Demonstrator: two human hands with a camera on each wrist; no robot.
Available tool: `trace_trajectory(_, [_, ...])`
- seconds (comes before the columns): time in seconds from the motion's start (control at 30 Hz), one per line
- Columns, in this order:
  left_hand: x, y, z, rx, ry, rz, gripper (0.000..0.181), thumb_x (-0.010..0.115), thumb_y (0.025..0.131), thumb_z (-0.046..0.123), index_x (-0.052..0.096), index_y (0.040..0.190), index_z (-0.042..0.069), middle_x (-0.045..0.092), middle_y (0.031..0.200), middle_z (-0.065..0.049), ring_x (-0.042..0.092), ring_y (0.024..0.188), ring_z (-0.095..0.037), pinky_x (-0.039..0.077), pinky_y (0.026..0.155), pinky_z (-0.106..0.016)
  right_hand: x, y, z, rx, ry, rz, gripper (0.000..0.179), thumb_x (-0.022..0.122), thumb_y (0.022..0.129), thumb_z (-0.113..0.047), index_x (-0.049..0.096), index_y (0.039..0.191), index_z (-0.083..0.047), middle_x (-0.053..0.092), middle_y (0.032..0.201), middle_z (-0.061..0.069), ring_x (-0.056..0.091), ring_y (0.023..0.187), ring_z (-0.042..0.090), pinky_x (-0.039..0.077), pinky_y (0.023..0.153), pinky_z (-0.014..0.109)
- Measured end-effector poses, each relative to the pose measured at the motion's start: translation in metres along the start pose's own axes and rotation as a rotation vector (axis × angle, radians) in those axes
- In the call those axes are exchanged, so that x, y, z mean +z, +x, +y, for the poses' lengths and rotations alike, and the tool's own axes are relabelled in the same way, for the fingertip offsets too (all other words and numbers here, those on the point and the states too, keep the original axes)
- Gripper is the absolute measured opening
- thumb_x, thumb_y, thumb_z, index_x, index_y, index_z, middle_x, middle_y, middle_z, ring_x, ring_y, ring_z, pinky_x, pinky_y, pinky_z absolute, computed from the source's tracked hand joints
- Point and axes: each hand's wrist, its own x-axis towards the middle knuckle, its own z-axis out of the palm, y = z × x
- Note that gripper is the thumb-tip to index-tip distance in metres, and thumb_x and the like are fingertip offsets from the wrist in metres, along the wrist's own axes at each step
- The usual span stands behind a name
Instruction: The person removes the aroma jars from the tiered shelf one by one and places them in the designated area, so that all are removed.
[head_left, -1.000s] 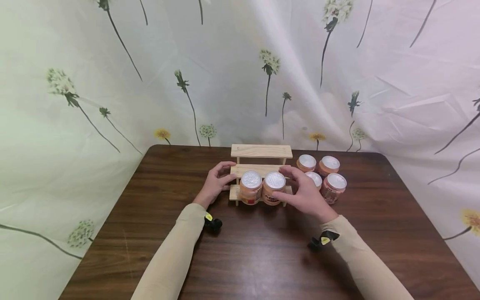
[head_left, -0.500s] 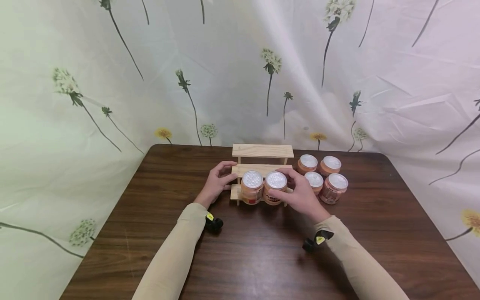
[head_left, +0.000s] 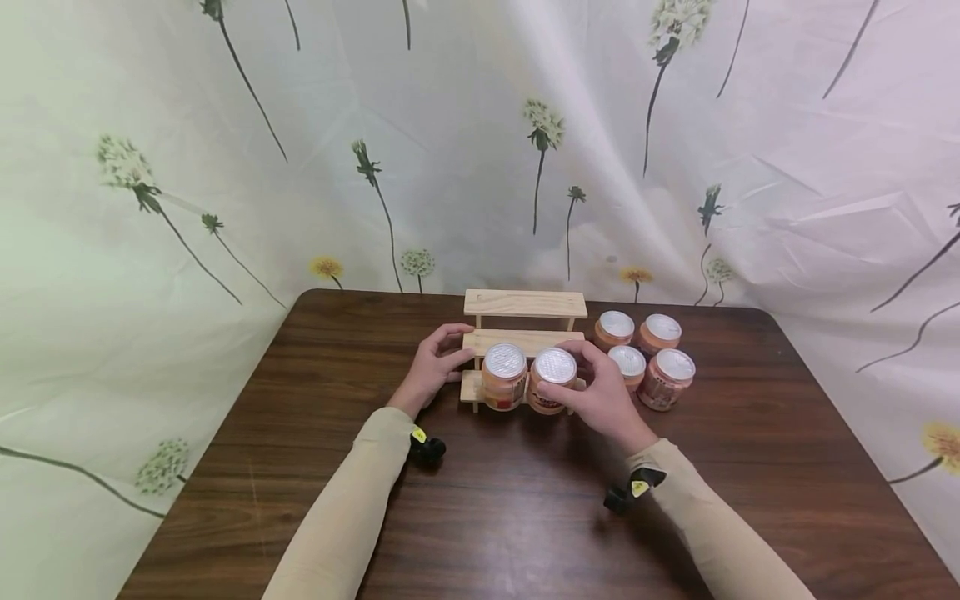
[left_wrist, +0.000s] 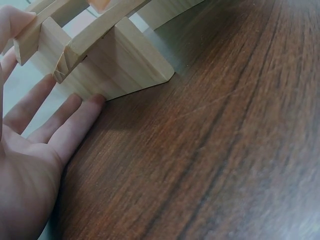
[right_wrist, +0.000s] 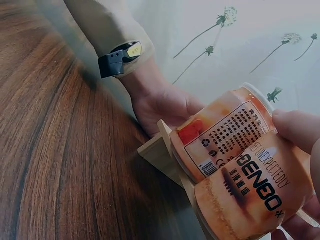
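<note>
A small three-tier wooden rack (head_left: 523, 302) stands near the back of the table. My left hand (head_left: 431, 367) holds its left end; in the left wrist view several fingers (left_wrist: 80, 120) lie against the side panel (left_wrist: 120, 62). On the lowest tier, one orange jar with a silvery lid (head_left: 504, 379) sits left of another orange jar (head_left: 549, 387). My right hand (head_left: 600, 387) grips this right-hand jar, thumb at the front and fingers behind. The right wrist view shows the held jar's printed label (right_wrist: 260, 187) close beside the neighbouring jar (right_wrist: 225, 132).
Several more orange jars (head_left: 660, 383) with silvery lids stand grouped on the table right of the rack. Behind the brown wooden table (head_left: 480, 517) hangs a pale cloth (head_left: 450, 167) printed with dandelions. Each wrist wears a small black camera (head_left: 427, 450).
My right hand has moved left and closer round the right-hand jar. That jar has shifted slightly right and toward me, widening the gap between the two jars. The left hand stays at the rack.
</note>
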Motion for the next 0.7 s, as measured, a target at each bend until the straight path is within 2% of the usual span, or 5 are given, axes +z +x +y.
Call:
trace_trajectory(0.33, [0.001,0.0,0.001,0.009,0.002,-0.004,0.043,0.073,0.101,0.015,0.061,0.142,0.012,0.053,0.146,-0.018,0.064,0.118,-0.028,0.063,0.076,-0.036,-0.007,-0.006,-0.002,0.012,-0.039,0.032,0.057,0.093,0.082,-0.019,0.064,0.131,-0.012,0.071,0.116,0.006,0.066,0.102,0.021,0.055,0.088,0.044])
trace_trajectory(0.5, [0.001,-0.001,0.001,0.005,0.005,-0.005,0.042,0.073,0.101,0.016,0.061,0.142,0.013,0.054,0.146,-0.018,0.064,0.117,-0.028,0.063,0.076,-0.036,-0.012,-0.011,-0.005,0.025,-0.053,0.043,0.058,0.095,0.08,-0.02,0.064,0.129,-0.014,0.072,0.114,0.003,0.066,0.099,0.021,0.054,0.084,0.035])
trace_trajectory(0.7, [0.0,0.0,0.0,-0.001,0.009,0.006,0.042,0.073,0.101,0.017,0.061,0.141,0.013,0.054,0.146,-0.017,0.064,0.117,-0.027,0.062,0.076,-0.035,-0.021,-0.015,-0.004,0.001,-0.068,0.071,0.059,0.096,0.078,-0.017,0.066,0.128,-0.012,0.072,0.111,0.003,0.066,0.095,0.02,0.053,0.078,0.027])
